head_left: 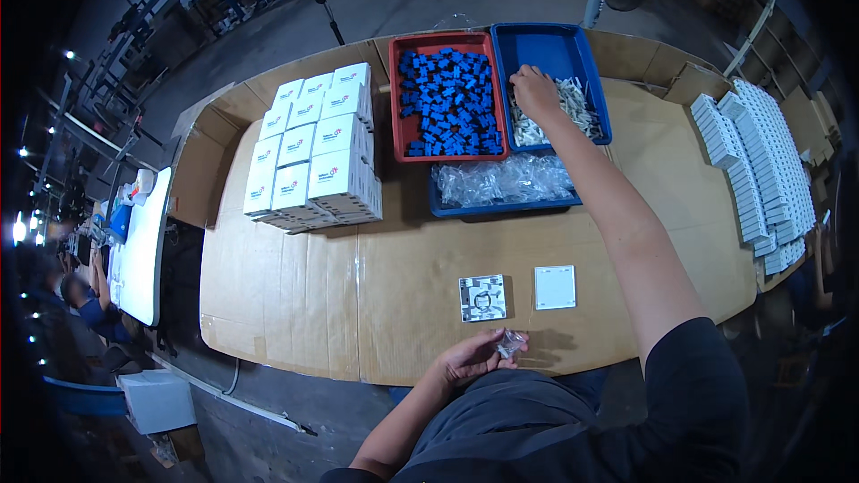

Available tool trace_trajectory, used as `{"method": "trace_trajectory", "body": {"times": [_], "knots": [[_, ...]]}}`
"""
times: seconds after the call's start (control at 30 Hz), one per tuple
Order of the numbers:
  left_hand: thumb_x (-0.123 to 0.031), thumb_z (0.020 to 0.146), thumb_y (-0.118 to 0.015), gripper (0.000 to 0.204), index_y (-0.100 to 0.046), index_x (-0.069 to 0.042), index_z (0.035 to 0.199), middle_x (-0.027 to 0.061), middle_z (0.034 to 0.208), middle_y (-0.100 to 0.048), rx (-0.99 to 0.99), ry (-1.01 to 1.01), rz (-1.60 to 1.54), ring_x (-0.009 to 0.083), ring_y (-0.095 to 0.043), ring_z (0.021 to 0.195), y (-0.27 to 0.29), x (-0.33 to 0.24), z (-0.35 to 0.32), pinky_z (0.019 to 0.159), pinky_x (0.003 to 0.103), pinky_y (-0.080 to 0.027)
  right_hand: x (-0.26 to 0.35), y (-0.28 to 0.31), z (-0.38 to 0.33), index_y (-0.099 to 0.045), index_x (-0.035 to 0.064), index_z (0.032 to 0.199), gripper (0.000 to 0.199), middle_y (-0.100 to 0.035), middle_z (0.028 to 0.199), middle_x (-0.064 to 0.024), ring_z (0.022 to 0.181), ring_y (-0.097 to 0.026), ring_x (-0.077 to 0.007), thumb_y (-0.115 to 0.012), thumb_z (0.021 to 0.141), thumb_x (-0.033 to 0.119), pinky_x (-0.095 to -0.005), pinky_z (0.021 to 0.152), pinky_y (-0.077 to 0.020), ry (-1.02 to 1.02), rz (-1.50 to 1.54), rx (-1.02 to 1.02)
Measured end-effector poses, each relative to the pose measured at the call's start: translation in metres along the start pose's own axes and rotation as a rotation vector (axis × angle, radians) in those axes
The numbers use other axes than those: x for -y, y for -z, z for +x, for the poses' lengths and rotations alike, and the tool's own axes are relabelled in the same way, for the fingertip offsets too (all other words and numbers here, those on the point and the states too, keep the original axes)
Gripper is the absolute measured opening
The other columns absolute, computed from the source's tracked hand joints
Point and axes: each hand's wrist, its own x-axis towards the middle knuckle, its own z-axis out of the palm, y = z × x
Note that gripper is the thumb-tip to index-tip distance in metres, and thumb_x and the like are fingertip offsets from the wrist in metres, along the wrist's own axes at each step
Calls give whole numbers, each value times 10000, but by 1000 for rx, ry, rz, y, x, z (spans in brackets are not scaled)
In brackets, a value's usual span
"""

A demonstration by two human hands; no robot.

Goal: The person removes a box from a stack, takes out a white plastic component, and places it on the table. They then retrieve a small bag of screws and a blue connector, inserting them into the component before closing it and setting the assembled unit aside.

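Note:
Near the table's front edge my left hand (470, 358) is closed around a small clear plastic bag (511, 343). Just beyond it lie a square box or card with a grey-and-white pattern and a dark ring (482, 298) and a flat white square plate (556, 287). My right arm stretches to the far side, where my right hand (535, 92) is over a blue tray (601, 94) of small pale slender parts (577, 105). Its fingers are curled, and whatever they grip is hidden.
A red tray (400, 150) of blue plastic pieces (452, 98) adjoins the blue one. Before them sits a blue tray (465, 211) of clear plastic bags (506, 181). White boxes (318, 148) are stacked left; white plates (761, 170) are stacked right. Cardboard walls (192, 165) edge the table.

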Motion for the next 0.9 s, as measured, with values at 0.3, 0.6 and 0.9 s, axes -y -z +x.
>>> {"method": "trace_trajectory", "body": {"times": [0.3, 0.6, 0.9], "knots": [[-342, 1106, -504, 528, -493, 61, 1447, 180, 1300, -668, 18, 7, -18, 222, -707, 998, 6, -2, 4, 1015, 379, -570, -9, 15, 4, -746, 90, 1041, 160, -690, 1058, -91, 1084, -644, -274, -661, 905, 92, -429, 864, -504, -50, 0, -98], [-382, 1105, -493, 557, -491, 50, 1457, 160, 1296, -673, 90, 21, 27, 230, -700, 1021, 18, 2, 8, 1009, 383, -573, 28, 161, -46, -719, 49, 1146, 182, -766, 1069, -63, 922, -700, -136, -691, 1011, 167, -272, 781, -506, -592, 1483, -191], [-381, 1115, -448, 536, -527, 59, 1412, 165, 1250, -677, -6, -87, 37, 278, -695, 1059, 17, 5, 1, 970, 421, -580, 63, 224, -151, -697, 29, 1211, 213, -675, 947, -13, 805, -614, -94, -637, 1021, 103, -257, 731, -488, -542, 1708, 14]]}}
